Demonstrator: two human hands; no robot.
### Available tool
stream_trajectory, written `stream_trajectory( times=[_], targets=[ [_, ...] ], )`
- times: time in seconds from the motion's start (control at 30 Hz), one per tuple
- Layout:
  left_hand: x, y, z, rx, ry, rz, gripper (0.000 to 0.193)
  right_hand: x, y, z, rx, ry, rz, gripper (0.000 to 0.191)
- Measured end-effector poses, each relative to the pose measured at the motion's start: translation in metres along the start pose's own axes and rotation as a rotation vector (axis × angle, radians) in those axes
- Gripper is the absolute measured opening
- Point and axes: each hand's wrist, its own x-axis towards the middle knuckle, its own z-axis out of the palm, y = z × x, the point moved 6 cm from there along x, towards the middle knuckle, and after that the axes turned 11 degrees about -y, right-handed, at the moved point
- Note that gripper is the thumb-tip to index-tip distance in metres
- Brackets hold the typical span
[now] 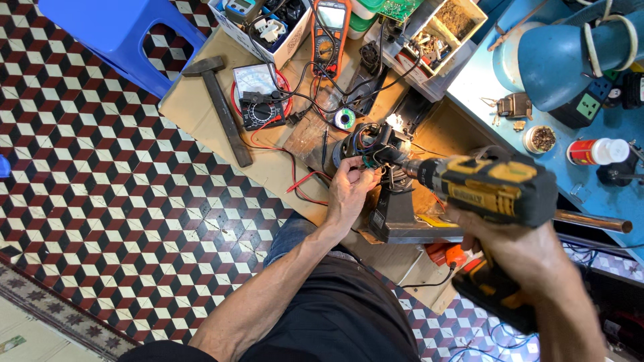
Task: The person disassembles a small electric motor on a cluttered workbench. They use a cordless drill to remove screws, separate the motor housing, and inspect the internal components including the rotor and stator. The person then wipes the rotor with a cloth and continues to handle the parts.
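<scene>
From where I stand, the drill covers most of the right hand, so its fingers around the grip stay out of sight. The drill's tip is lost among the wires of the small dark device, and the contact point cannot be made out. The left hand hides that device's near side. The blue stool and the box of parts are cut off by the top edge. The lamp masks part of the blue tabletop.
</scene>
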Motion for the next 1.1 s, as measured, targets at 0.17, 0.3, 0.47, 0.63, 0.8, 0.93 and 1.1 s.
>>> stream_trajectory(
  times=[0.17,0.3,0.47,0.63,0.8,0.93,1.1],
  targets=[
    [-0.002,0.002,0.0,0.096,-0.031,0.028,0.035,0.004,-0.023,-0.007,-0.046,-0.061,-0.02,0.025],
    [-0.005,0.003,0.0,0.038,-0.038,0.061,0.033,0.004,-0.024,-0.004,0.047,-0.036,0.04,0.021],
    [-0.007,0.004,-0.002,0.129,-0.018,0.059,0.032,0.004,-0.016,-0.003,0.098,0.018,0.061,0.022],
    [-0.005,-0.001,-0.003,0.092,-0.044,0.055,0.032,0.002,-0.006,0.004,0.124,-0.005,-0.025,0.024],
    [-0.007,-0.004,-0.001,0.077,-0.049,0.076,0.032,0.013,-0.006,0.032,-0.186,-0.066,-0.209,0.038],
    [-0.005,0.001,-0.003,0.08,-0.044,0.11,0.034,0.024,0.022,0.062,-0.493,-0.071,0.087,0.046],
    [-0.005,0.011,-0.005,0.089,-0.031,0.052,0.045,-0.006,0.039,0.056,-0.322,0.015,0.229,0.046]
  ],
)
